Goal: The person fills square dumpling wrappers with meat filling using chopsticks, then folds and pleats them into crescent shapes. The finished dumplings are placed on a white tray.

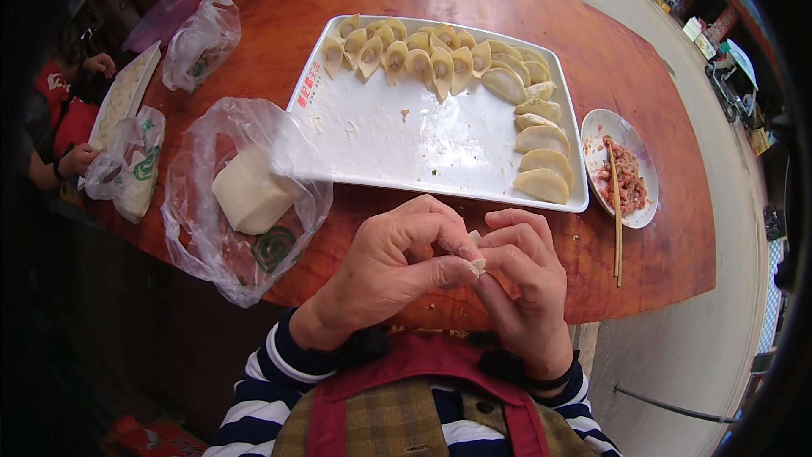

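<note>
Between my hands is a piece of pale dough wrapper (478, 264), mostly covered by the fingers; I cannot tell whether it has filling inside. My left hand (406, 260) pinches it with thumb and forefinger, which carry some flour. On its other side, my right hand (523, 273) also has its fingertips on the dough. Beyond them lies a white tray (387, 139) dusted with flour. Folded dumplings (542, 139) line its right side, and several wonton-like dumplings (394, 57) with pointed ends crowd the far edge.
Right of the tray, an oval plate (593, 133) holds minced meat (625, 171) with chopsticks (615, 222) across it. To the left, a plastic bag (190, 216) surrounds a stack of wrappers (254, 190). Another person's hand (77, 160) is by a second tray (127, 89).
</note>
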{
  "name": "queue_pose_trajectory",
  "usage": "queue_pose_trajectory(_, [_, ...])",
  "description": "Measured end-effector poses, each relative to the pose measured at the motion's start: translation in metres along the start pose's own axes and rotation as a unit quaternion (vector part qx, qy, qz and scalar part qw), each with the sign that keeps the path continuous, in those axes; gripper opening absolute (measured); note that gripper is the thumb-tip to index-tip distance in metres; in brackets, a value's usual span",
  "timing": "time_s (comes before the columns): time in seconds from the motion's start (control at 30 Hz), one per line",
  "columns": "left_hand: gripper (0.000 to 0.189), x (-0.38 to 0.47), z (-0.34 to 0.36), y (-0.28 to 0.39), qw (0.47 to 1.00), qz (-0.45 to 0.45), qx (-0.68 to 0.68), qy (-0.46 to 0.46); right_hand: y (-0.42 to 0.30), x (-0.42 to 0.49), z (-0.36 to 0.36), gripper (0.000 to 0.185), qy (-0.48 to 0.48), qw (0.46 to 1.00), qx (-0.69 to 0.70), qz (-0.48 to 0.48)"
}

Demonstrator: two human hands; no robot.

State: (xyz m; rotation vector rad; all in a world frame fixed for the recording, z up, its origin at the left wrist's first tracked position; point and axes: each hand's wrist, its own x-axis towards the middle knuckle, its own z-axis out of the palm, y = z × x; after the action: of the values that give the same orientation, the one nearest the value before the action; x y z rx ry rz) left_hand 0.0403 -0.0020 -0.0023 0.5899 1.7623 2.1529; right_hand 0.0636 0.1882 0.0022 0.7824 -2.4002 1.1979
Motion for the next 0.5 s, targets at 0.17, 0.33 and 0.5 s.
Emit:
queue_pose_trajectory(0.17, [0.011, -0.002, 0.001, -0.006, 0.996, 0.004, -0.083, 0.028, 0.006, -0.006, 0.004, 0.032, 0.009, 0.998, 0.056, 0.042])
queue_pose_trajectory(0.33, [0.013, 0.0, -0.004, -0.004, 0.992, 0.104, -0.068, -0.018, 0.014, -0.019, 0.006, 0.05, -0.005, 0.884, 0.403, 0.238])
queue_pose_trajectory(0.5, [0.011, -0.008, 0.01, -0.001, 0.996, -0.05, -0.07, -0.028, 0.027, -0.029, 0.009, 0.044, -0.085, 0.76, 0.559, 0.321])
